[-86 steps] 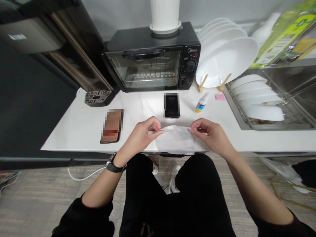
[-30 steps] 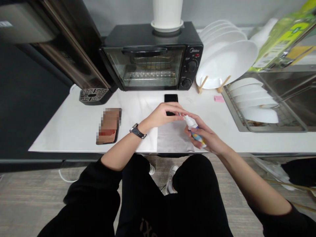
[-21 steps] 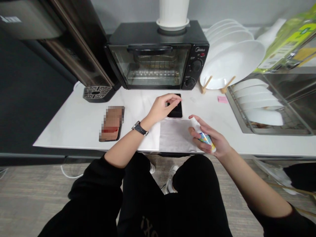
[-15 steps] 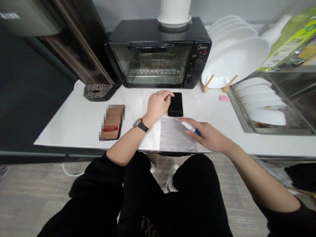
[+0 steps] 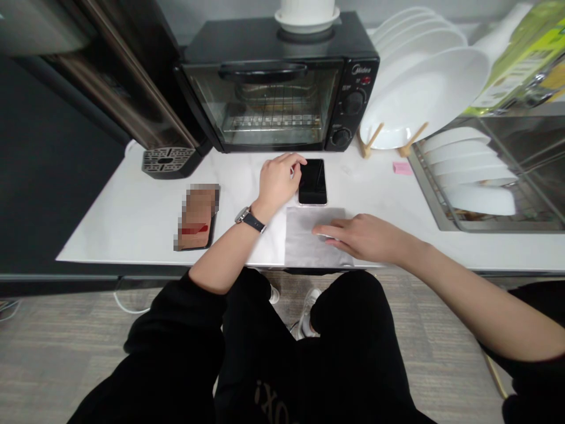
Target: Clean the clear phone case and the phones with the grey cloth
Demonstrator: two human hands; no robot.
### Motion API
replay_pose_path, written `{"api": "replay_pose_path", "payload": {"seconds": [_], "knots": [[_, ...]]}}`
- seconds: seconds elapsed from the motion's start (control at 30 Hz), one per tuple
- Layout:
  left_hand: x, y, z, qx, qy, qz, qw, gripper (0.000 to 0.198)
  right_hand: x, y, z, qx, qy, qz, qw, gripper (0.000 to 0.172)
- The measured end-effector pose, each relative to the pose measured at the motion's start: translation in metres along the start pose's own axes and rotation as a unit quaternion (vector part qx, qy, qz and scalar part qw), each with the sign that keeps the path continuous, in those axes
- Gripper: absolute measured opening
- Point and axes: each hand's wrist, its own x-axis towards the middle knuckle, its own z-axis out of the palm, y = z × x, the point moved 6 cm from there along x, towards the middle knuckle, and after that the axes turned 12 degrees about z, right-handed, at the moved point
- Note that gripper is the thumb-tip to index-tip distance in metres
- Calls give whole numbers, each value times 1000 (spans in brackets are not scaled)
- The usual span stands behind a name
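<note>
A black phone (image 5: 313, 181) lies face up on the white counter (image 5: 132, 229), in front of the toaster oven. My left hand (image 5: 276, 179), with a watch on its wrist, has its fingers curled against the phone's left edge. A grey cloth (image 5: 304, 253) is spread flat just below the phone. Over the cloth, my right hand (image 5: 362, 237) lies palm down and closed round a small spray bottle (image 5: 325, 237). Only the bottle's white tip shows under the fingers.
A black toaster oven (image 5: 273, 88) stands at the back, white plates (image 5: 424, 88) lean in a rack beside it, and a dish drainer (image 5: 477, 176) is on the right. A brown flat object (image 5: 197, 217) lies left, a pink note (image 5: 401, 168) right, and a drip tray (image 5: 165, 160) far left.
My hands left the cloth flat. The right hand picked up the spray bottle and has now lowered it sideways over the cloth. The left hand reached forward to the phone's left edge.
</note>
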Motion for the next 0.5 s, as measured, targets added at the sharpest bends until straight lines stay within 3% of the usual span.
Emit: {"api": "replay_pose_path", "payload": {"seconds": [0.17,0.37,0.5], "knots": [[-1,-1,-1,7,5,-3,1000,29,-1,-3,1,-60,4,2,998,37],[0,-1,-1,7,7,0,1000,29,-4,8,-10,-63,45,14,997,46],[1,-1,-1,13,4,1,1000,29,0,7,-10,-58,17,-14,998,44]]}}
